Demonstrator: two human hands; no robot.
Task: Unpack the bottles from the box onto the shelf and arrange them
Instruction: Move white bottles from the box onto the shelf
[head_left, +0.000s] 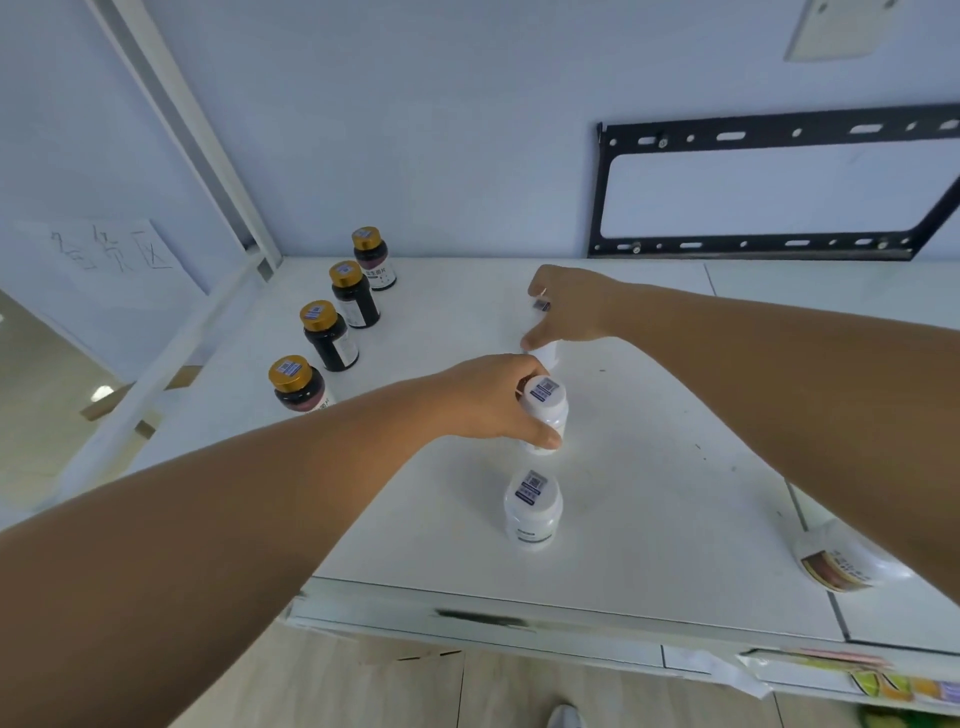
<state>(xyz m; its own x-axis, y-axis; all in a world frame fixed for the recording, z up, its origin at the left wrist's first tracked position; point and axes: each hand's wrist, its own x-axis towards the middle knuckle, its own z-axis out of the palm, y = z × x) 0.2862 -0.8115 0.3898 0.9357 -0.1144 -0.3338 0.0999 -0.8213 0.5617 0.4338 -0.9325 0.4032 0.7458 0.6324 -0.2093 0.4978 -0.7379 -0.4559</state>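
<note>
Two bare forearms reach in from the lower left and right of the frame over a white shelf (675, 493), with a black wall bracket (753, 249) at upper right. Four dark gold-capped bottles (356, 296) stand in a row at upper left. At centre, three upright white bottles form a line running away from the shelf's front edge. The left hand (483, 400) grips the middle white bottle (545, 402) by its side. The right hand (576, 306) curls over the far white bottle (546, 356), largely hiding it. The near white bottle (532, 506) stands free just below the left hand, the closer of the two. No box is in view.
</note>
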